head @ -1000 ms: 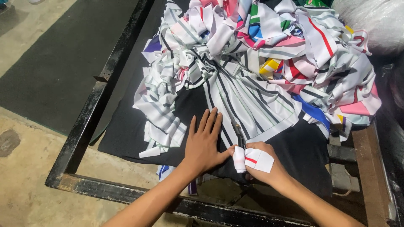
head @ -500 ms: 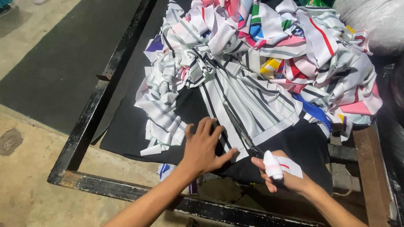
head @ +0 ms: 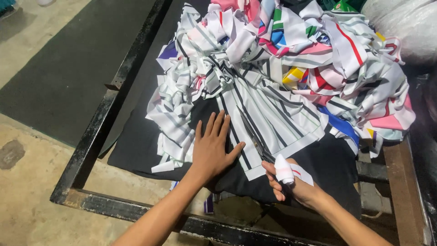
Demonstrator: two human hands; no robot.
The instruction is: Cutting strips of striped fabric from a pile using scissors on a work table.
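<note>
You are pressing your left hand [head: 212,150] flat, fingers spread, on the striped fabric [head: 268,120]; your bandaged right hand [head: 291,184] is gripping scissors [head: 257,146]. The cloth looks light, limp, slippery: pin it beside the blades.

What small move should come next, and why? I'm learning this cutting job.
Probably close the dark scissors for a short snip further along the white striped fabric panel. The right hand, thumb wrapped in white tape, holds them with the blades lying on the panel, while the left hand presses the cloth flat beside them.
</note>
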